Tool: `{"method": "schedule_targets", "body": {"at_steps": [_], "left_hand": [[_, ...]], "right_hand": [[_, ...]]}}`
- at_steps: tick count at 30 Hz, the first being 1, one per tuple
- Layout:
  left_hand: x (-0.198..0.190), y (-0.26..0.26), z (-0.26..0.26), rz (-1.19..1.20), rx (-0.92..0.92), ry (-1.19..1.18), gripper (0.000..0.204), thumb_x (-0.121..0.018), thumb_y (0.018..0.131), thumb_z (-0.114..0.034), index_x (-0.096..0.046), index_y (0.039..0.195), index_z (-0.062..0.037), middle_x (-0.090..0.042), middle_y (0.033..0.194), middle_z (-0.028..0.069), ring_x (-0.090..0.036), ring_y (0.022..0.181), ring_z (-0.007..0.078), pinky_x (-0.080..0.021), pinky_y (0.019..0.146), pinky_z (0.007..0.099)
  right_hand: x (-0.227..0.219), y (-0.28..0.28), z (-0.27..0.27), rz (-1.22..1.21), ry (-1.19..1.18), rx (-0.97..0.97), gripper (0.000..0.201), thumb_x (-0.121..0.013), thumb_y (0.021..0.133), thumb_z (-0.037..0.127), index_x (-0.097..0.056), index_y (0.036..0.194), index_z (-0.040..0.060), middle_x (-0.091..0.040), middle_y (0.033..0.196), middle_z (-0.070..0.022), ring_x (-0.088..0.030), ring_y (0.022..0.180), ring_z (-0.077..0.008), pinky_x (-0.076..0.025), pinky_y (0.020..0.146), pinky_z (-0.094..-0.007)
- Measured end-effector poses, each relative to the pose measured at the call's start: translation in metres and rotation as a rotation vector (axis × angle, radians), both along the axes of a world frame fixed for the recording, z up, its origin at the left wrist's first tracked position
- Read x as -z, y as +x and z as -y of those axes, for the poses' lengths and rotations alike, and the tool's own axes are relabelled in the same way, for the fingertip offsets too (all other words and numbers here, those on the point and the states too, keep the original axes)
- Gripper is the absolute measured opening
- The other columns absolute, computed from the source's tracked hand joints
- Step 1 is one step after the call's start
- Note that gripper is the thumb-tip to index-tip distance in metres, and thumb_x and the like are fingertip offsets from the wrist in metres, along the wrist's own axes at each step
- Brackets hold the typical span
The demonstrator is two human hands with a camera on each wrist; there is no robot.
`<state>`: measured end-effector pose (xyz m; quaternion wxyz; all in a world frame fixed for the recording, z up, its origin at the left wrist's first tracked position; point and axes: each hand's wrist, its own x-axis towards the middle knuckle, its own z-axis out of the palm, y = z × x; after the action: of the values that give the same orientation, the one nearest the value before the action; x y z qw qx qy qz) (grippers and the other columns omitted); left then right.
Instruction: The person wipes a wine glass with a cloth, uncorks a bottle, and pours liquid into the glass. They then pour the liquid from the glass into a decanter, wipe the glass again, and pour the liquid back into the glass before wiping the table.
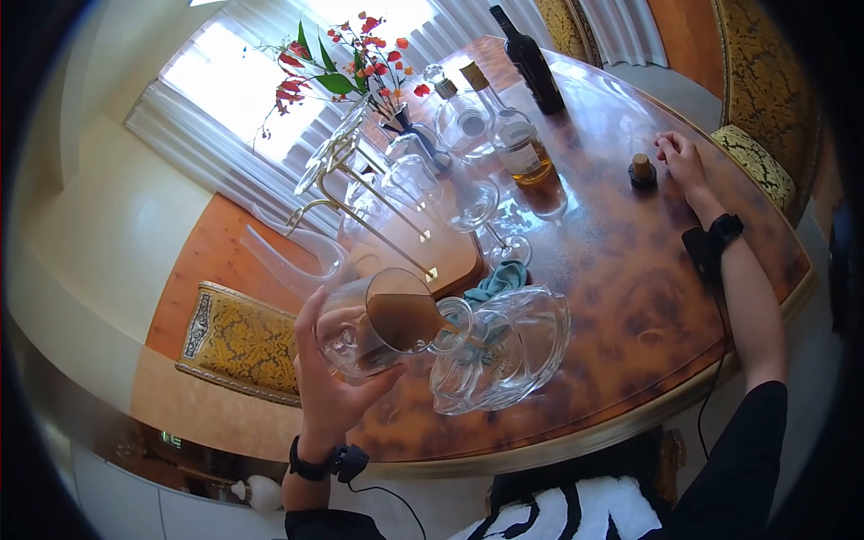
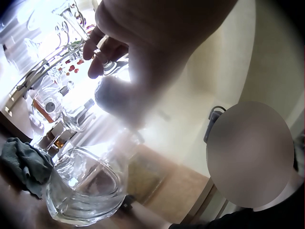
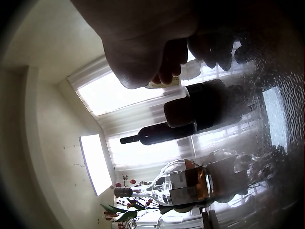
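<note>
My left hand grips a clear glass carafe by its body, fingers on one side and thumb on the other. The carafe is tipped well over, and brown liquid runs down to its neck. A brown streak shows beyond the mouth, over a wavy clear glass bowl on the table. In the left wrist view the bowl is below the hand. My right hand rests at the table's far right with loosely curled fingers, beside a black-based cork stopper.
A teal cloth lies behind the bowl. Further back stand a gold-armed rack, a stemmed glass, an amber liquor bottle, a dark wine bottle and a flower vase. A curved glass decanter is at left.
</note>
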<state>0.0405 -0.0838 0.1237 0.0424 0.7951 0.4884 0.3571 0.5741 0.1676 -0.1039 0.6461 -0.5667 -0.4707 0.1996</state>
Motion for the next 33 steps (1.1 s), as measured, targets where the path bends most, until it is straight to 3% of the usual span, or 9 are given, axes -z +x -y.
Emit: {"method": "schedule_targets", "body": {"at_steps": [6, 8, 26, 28, 33], "left_hand": [[0.0001, -0.0017, -0.0014, -0.043, 0.022, 0.038, 0.111, -0.094, 0.066, -0.025, -0.028, 0.153, -0.0024, -0.066, 0.119, 0.0143, -0.064, 0.111, 0.0240, -0.048, 0.101, 0.0394], [0.0005, -0.0011, -0.0002, 0.001, 0.012, -0.003, 0.109, -0.093, 0.064, -0.020, -0.030, 0.152, -0.0052, -0.061, 0.124, 0.0118, -0.059, 0.113, 0.0207, -0.045, 0.104, 0.0378], [-0.0032, 0.0013, 0.0019, -0.022, -0.002, -0.010, 0.109, -0.092, 0.065, -0.020, -0.030, 0.152, -0.0048, -0.060, 0.124, 0.0111, -0.058, 0.115, 0.0207, -0.045, 0.104, 0.0367], [-0.0040, 0.0022, 0.0025, -0.022, -0.009, -0.016, 0.109, -0.092, 0.065, -0.021, -0.029, 0.152, -0.0048, -0.060, 0.124, 0.0111, -0.058, 0.116, 0.0208, -0.045, 0.105, 0.0368], [-0.0057, 0.0032, 0.0045, -0.032, -0.026, -0.021, 0.109, -0.092, 0.065, -0.021, -0.030, 0.152, -0.0049, -0.060, 0.124, 0.0112, -0.058, 0.117, 0.0212, -0.044, 0.106, 0.0372]], "right_hand": [[0.0020, 0.0021, -0.0016, 0.006, -0.011, -0.009, 0.030, -0.061, 0.099, 0.028, -0.070, 0.097, -0.0007, -0.068, 0.081, -0.0040, -0.063, 0.074, -0.0110, -0.050, 0.074, -0.0270], [0.0038, 0.0035, -0.0038, 0.003, -0.006, -0.013, 0.030, -0.061, 0.099, 0.028, -0.070, 0.097, -0.0008, -0.068, 0.081, -0.0041, -0.063, 0.074, -0.0110, -0.050, 0.074, -0.0270], [0.0008, 0.0003, -0.0003, 0.010, -0.018, -0.013, 0.031, -0.061, 0.098, 0.029, -0.070, 0.098, -0.0014, -0.071, 0.086, -0.0052, -0.065, 0.076, -0.0116, -0.051, 0.076, -0.0275], [-0.0023, -0.0048, 0.0026, -0.003, 0.008, -0.002, 0.024, -0.058, 0.102, 0.025, -0.066, 0.093, 0.0040, -0.059, 0.075, 0.0015, -0.056, 0.072, -0.0079, -0.045, 0.070, -0.0242], [-0.0038, -0.0051, 0.0032, 0.004, -0.001, -0.001, 0.024, -0.058, 0.102, 0.025, -0.066, 0.093, 0.0037, -0.059, 0.075, 0.0014, -0.056, 0.072, -0.0079, -0.046, 0.071, -0.0242]]}}
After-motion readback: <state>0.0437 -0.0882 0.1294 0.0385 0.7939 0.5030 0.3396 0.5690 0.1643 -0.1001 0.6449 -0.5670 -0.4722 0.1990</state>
